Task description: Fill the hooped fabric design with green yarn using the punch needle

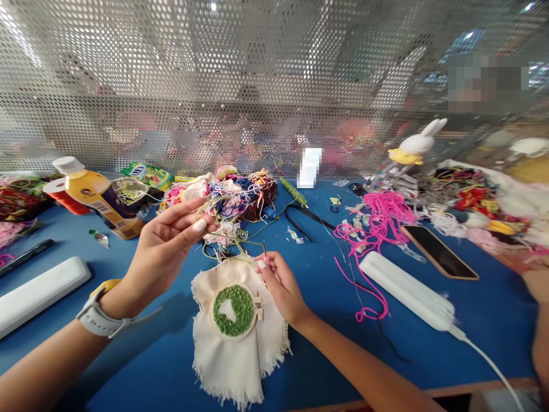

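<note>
My left hand is raised over the blue table with its fingertips pinched on light green yarn. The strands run from there down toward my right hand. That hand is closed round a slim punch needle, whose dark tip points up and whose body is mostly hidden by the fingers. Below lies a fringed cream cloth in a small round embroidery hoop. Dark green loops fill the hoop around a bare white shape. My right wrist is over the cloth's right edge.
A heap of mixed yarn and a green yarn roll lie behind. Left are a juice bottle and a white bar. Right are pink cord, a phone, a corded white bar and a rabbit-topped item.
</note>
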{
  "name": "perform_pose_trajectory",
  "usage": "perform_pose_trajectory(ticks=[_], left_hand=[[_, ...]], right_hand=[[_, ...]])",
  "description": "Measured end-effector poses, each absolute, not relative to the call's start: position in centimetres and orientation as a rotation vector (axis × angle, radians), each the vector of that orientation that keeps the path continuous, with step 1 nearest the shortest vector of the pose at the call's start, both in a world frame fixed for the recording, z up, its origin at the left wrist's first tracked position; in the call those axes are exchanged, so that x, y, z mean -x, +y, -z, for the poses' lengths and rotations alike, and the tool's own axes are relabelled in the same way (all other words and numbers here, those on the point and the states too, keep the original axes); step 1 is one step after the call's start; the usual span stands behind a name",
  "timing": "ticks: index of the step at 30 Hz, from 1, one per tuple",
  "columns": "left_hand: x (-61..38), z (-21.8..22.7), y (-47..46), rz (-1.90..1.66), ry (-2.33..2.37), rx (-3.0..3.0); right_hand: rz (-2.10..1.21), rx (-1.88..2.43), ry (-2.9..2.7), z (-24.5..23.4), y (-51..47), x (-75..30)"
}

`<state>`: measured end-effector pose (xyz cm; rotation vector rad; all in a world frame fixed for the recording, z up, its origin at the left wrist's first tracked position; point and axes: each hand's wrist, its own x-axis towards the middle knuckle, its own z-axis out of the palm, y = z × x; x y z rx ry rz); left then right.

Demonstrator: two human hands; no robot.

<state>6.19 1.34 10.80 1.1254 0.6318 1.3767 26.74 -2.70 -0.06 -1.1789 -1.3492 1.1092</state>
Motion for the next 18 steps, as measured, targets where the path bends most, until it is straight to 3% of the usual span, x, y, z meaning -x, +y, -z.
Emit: perform_pose_trajectory(ticks=[18], left_hand=[[-5.9,-8.6,3.5,-1.252,0.751,-0.977]], right_hand=[[-1.384,1.037,-0.974,0.0,-2.3,-27.5]])
